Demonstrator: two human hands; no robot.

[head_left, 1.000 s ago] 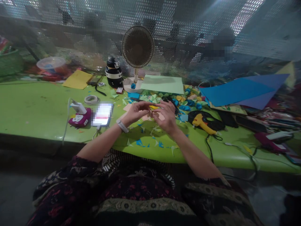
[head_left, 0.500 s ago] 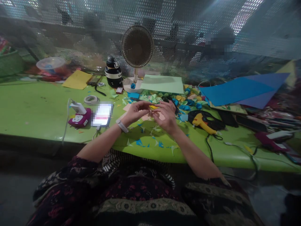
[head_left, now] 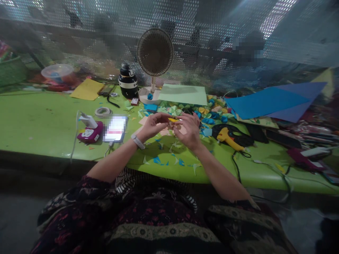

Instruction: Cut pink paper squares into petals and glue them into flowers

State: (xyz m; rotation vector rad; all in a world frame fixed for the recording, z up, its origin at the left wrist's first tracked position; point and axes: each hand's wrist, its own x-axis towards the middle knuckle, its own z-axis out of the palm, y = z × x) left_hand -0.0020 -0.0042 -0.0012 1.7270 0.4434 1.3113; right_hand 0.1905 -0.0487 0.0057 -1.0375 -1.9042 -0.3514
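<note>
Both my hands meet over the green table [head_left: 50, 130], close to the paper scraps. My left hand [head_left: 155, 126], with a pale band on its wrist, pinches the left end of a small yellow piece of paper [head_left: 173, 120]. From the other side my right hand [head_left: 187, 131] has its fingers closed on the same piece. Fingers cover most of it, so its exact shape is unclear. Peach paper [head_left: 164, 131] lies under the hands. Blue and pale green offcuts [head_left: 157, 161] are scattered nearer the table edge.
Folded paper pieces [head_left: 209, 121] heap behind my hands, below a pale green sheet [head_left: 182, 94]. A yellow glue gun [head_left: 230, 138] lies right on a black round pad. A phone [head_left: 115, 129], tape roll [head_left: 103, 112], bottle [head_left: 128, 83] and fan [head_left: 155, 53] stand left and back.
The yellow piece shows a little more between my fingers, and my right hand has shifted slightly, its fingers turned. My left hand stays almost in place.
</note>
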